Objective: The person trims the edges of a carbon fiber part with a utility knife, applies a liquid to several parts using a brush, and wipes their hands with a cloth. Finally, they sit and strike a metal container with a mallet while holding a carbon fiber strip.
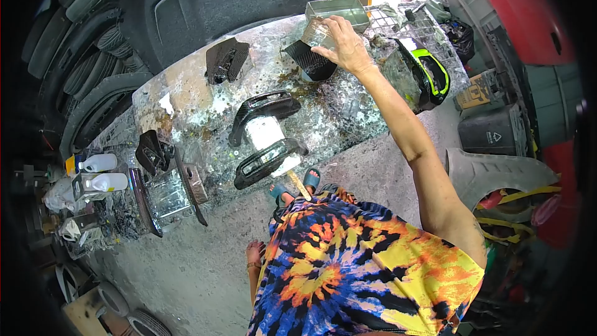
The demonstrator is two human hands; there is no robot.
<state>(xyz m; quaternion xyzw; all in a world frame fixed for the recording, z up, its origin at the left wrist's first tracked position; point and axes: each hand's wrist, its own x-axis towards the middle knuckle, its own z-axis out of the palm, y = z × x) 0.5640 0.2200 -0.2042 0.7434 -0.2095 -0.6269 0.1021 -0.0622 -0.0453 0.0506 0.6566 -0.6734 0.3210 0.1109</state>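
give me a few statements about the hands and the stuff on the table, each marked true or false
1. The right hand is near the rectangular metal tin. True.
2. The left hand is gripping a white bottle. False: the left hand hangs low beside the patterned garment, away from the bottles.
3. Two white bottles are toward the left end of the table. True.
4. The bright green trim is at the table's left end. False: the green trim is at the right end.
5. The person is wearing sandals. True.
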